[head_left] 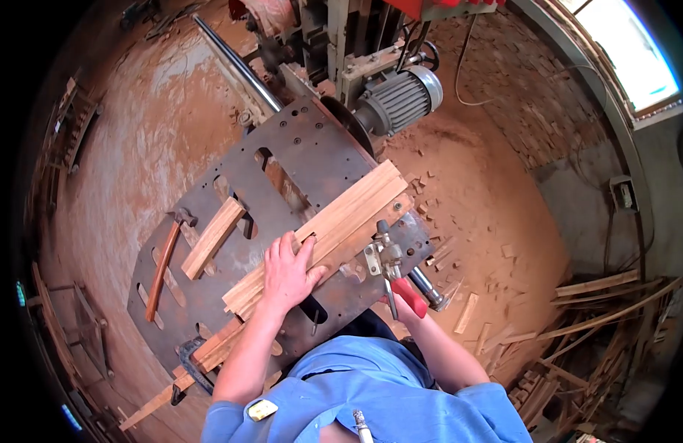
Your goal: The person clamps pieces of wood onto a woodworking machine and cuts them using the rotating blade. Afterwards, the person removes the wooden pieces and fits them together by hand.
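Observation:
My left hand (pixel 286 273) lies across a bundle of long wooden strips (pixel 356 199), its fingers toward the far edge and its thumb at the near edge. These strips rest side by side on a dark metal machine table (pixel 253 184), along a flat wooden board (pixel 371 225). My right hand (pixel 406 304) is at the table's near right edge, wrapped round the red handle (pixel 409 295) of a toggle clamp (pixel 386 258); the handle hides part of the fingers. The clamp is mounted on the wooden board.
A hammer (pixel 164 269) and a short wooden block (pixel 213 236) lie on the table's left. A C-clamp (pixel 193 362) grips the board's lower end. Beyond the strips are a round saw blade (pixel 346 122) and motor (pixel 404 100). Offcuts and sawdust cover the floor; scrap wood (pixel 570 369) is piled right.

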Demonstrator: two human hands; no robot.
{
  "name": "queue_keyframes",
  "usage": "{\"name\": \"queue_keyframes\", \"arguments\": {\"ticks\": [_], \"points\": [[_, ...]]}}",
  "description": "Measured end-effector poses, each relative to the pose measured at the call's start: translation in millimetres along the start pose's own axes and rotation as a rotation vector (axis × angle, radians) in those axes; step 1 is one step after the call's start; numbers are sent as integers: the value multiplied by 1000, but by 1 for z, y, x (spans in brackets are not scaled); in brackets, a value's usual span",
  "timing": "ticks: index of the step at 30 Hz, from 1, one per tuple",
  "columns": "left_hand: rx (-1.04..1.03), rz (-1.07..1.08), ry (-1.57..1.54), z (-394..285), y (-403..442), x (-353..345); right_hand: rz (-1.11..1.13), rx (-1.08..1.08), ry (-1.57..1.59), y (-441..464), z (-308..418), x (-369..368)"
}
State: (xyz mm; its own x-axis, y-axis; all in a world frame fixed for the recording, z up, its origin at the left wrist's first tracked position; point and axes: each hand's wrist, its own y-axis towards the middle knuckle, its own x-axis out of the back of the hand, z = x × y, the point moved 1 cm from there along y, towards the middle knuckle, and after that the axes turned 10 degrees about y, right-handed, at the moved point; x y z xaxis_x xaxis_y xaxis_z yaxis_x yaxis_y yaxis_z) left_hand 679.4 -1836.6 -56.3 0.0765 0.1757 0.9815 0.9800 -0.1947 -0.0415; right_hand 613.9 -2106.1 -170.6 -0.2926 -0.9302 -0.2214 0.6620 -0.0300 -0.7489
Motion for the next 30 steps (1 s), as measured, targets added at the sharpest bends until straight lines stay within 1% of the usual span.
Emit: {"name": "queue_keyframes", "arguments": {"ticks": [1,3,5,6,8,9,11,12,13,14,15,16,18,20,22,23,25,26,27,28,29,30], "points": [[15,-6,-39,-3,0,3,72,19,-53,4,-9,13],[3,-49,-8,-5,4,5,71,-11,-72,6,-9,18],[-9,-135,29,-10,9,11,160,20,-124,2,-4,27],[-1,-128,14,-15,10,9,204,37,-148,0,-1,32],[37,-114,3,-20,10,5,266,-16,-169,15,-9,48],[-11,-204,36,-20,11,-4,259,-66,-130,23,-18,59],[-44,-180,60,-19,10,-10,238,-134,-63,38,-34,78],[-93,-229,83,-18,11,-11,261,-94,-64,37,-34,81],[-187,-196,234,-18,13,-2,283,-53,-64,36,-33,84],[-119,-116,193,-23,14,14,227,-93,-74,31,-22,72],[-121,-152,179,-23,12,25,172,-134,-81,23,-6,54],[-80,-191,70,-22,13,48,122,-186,-118,9,13,35],[-52,-192,40,-11,7,76,58,-253,-167,-7,41,8],[-134,-175,192,23,1,82,92,-206,-188,-7,41,3],[48,-22,98,66,-9,84,102,-166,-233,-6,41,8],[3,-20,237,97,-23,65,96,-187,-204,0,32,16],[175,-15,136,139,-50,57,118,-186,-135,11,11,39],[151,-97,132,164,-72,41,179,-136,-132,17,0,48],[151,-56,189,180,-84,34,239,-87,-125,22,-10,57],[188,-32,201,195,-96,23,243,-93,-136,29,-14,63],[176,-67,228,198,-100,24,243,-115,-155,35,-19,66],[270,-31,261,187,-96,34,232,-139,-169,40,-23,68]]}}
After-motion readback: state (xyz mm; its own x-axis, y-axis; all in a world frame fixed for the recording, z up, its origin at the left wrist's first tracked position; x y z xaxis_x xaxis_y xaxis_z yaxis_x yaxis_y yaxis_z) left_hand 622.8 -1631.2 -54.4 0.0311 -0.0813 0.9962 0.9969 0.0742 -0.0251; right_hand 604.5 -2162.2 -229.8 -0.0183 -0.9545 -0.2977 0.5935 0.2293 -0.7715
